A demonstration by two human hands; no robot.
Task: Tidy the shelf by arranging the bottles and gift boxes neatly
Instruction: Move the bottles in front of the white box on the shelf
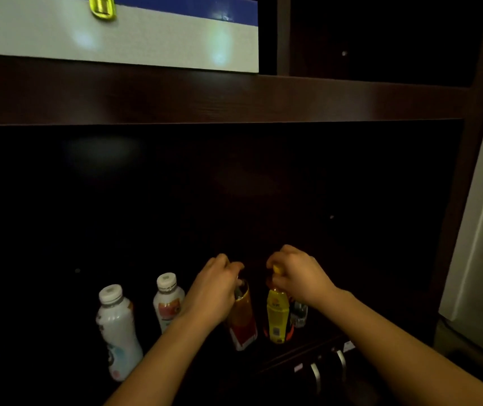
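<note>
Dimly lit: left hand [215, 285], fingers clamped round neck of amber bottle [243, 320]; right hand [296, 276], fingers clamped on cap of yellow bottle [277, 315]; clear bottle [299, 313] behind, mostly hidden.

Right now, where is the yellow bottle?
Head view, lower right of centre: the yellow bottle stands gripped by the right hand, just right of the orange bottle.

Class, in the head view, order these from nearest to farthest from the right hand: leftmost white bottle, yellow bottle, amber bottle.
1. Yellow bottle, held in the right hand.
2. Amber bottle, just left, in the left hand.
3. Leftmost white bottle, far left.
</note>
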